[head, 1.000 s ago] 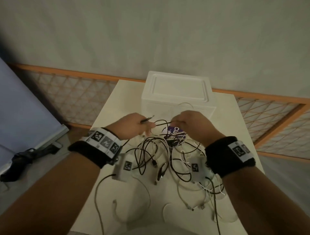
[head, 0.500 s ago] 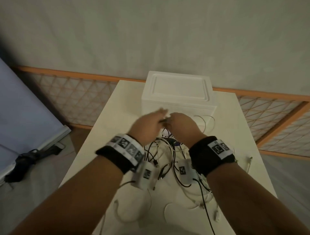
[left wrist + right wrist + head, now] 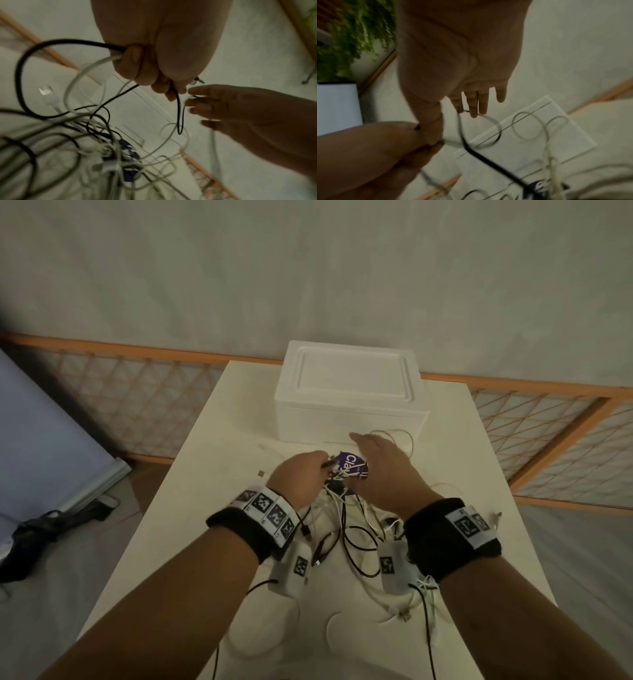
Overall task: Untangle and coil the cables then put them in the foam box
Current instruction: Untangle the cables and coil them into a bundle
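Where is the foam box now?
In the head view, the foam box stands closed at the table's far edge, just beyond the right hand.

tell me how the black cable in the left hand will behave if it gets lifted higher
Likely floppy: the black cable droops in loose loops below the left hand. It probably drags the cable pile along, since its loops cross white ones there. Seems light, held in a simple closed grip.

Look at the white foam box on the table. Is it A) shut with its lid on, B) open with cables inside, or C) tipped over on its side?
A: the foam box sits upright with its lid on, and the cables lie tangled on the table in front of it.
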Motion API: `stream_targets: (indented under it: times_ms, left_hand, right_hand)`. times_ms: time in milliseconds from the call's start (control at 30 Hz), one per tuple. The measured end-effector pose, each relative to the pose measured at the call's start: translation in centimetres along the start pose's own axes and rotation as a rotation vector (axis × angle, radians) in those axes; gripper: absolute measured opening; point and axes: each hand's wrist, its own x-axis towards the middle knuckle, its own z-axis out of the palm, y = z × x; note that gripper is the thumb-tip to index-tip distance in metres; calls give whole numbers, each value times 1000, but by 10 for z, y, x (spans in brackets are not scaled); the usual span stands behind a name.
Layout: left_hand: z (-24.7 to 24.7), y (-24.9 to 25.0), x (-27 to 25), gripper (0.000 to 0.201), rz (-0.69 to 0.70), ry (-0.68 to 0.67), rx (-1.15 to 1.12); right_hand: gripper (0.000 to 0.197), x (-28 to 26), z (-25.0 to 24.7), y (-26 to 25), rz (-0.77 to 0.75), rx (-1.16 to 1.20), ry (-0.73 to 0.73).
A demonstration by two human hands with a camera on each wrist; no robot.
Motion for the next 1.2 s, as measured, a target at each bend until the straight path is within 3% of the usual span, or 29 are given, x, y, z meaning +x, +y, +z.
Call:
stream_targets:
  times_ms: [33,167,333,367,433,500,600,633,700,733,800,900,1067,1133,1200]
  left_hand:
    - [-1,8,-2,27,5,15,-95]
    - [-28,34,-13,32,45,27,-340]
    - [-74,7,-21,36,-97,234,-718]
    - [-75,-6,-17,37,-149,287,-793]
    - [-61,-22,-10,40,-268,312,-1009]
    - [-37,-24,-7,41,-343,260,-1225]
    - [0,-5,-9,45,-423,111,-1454]
    - [7,2,-12,46,-446,58,-1519]
    - [11,7,-21,48,-457,29,-1592]
    - [8,1,-24,49,-444,46,-1634]
    - [-6,-25,-27,47,-430,126,-1743]
    - [-32,-88,-41,47,-562,367,-1735]
    - [-50,-176,-81,43,-871,767,-1553]
    - [-48,-192,-95,45,-997,811,-1485]
    - [-37,-189,-97,44,-1028,759,-1450]
  right_hand:
    - [69,0,6,-6,-17,57,-35]
    - [23,0,7,-14,16,37,36]
    - [25,-28,-55,59,421,-132,253]
    - [32,-31,-61,73,524,-249,179]
    - [57,-34,-60,79,630,-429,-117]
    - [72,-29,-49,56,532,-383,-228]
    - [84,-15,-17,-9,192,-303,-236]
    - [85,-13,-4,-29,96,-180,-223]
    - [70,-12,16,-52,12,255,-295]
    - [54,-13,24,-53,-10,364,-339]
    - [29,-19,25,-45,-90,183,-361]
    - [44,-27,15,-13,-89,-152,-221]
    - [65,-46,-20,59,239,-309,-8]
    - [63,-56,-25,84,349,-338,-17]
    - [55,-60,-18,100,433,-427,-127]
